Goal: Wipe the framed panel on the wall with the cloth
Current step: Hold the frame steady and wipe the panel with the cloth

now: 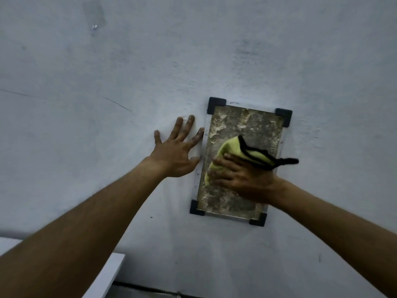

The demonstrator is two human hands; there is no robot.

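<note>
One wall [214, 50] fills the view, and it carries one framed panel [242, 125]. The panel has four black corner caps [217, 104], one at each corner. There is one cloth [232, 148], yellow-green with a single black trim. Two hands show: one left hand [174, 155], all five fingers countable, and one right hand [242, 179]. Two bare forearms [96, 211] reach in. One tape patch [93, 16] sits high up, and one white ledge [107, 274] low left.
</note>
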